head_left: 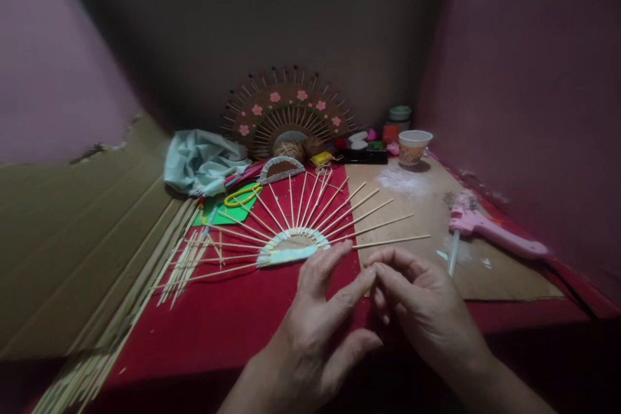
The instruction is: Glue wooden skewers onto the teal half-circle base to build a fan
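Note:
My left hand [317, 323] is held palm inward over the front of the red cloth, its fingers apart. One of its fingertips meets the pinched fingertips of my right hand [427, 294]; anything between them is too small to make out. Just beyond lies a half-round base [294, 253] wrapped in pale material, with thin bamboo sticks [383, 230] fanning out from its curved edge. My left fingers partly overlap its right end. On the cardboard sheet [504, 281], to the right of my right hand, rests a pink glue gun [490, 228] with a glue stick in it.
Loose sticks [182, 272] lie at the left beside leaning cardboard [63, 259]. Farther back are yellow-handled scissors [242, 195], a pale cloth [201, 158], a twine ball [290, 151] and a paper cup [413, 149]. A flower-decorated fan [286, 103] stands against the wall.

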A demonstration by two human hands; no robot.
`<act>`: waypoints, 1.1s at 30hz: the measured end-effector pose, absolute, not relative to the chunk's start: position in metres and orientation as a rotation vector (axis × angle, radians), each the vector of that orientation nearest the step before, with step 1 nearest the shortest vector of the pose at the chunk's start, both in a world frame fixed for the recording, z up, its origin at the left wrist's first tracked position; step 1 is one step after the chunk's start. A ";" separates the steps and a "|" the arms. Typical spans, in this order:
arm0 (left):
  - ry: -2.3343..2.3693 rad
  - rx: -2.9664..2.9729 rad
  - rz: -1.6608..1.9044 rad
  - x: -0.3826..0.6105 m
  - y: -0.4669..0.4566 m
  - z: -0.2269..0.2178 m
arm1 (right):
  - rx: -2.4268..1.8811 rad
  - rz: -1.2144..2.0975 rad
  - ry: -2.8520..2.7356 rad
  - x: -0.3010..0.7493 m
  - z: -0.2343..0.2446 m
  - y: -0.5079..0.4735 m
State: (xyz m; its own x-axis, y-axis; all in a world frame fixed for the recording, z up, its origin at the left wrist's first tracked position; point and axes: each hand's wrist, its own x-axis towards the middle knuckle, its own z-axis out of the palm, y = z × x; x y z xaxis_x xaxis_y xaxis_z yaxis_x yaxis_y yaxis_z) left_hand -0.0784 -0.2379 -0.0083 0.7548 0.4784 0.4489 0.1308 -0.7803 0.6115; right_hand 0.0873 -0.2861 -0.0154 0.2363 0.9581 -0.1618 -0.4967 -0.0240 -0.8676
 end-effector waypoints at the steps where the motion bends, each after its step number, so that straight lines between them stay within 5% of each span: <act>1: 0.438 2.385 0.879 -0.078 -0.239 -0.008 | -1.005 1.271 -0.560 0.087 -0.016 -0.285; 10: 0.893 1.870 1.068 -0.076 -0.228 -0.004 | -0.842 1.340 -0.426 0.089 -0.019 -0.276; 19: 0.886 1.817 0.841 -0.052 -0.228 0.001 | -0.790 1.371 -0.495 0.075 -0.023 -0.278; 33: 0.686 2.167 1.311 -0.065 -0.238 0.011 | -0.667 1.451 -0.393 0.075 -0.019 -0.278</act>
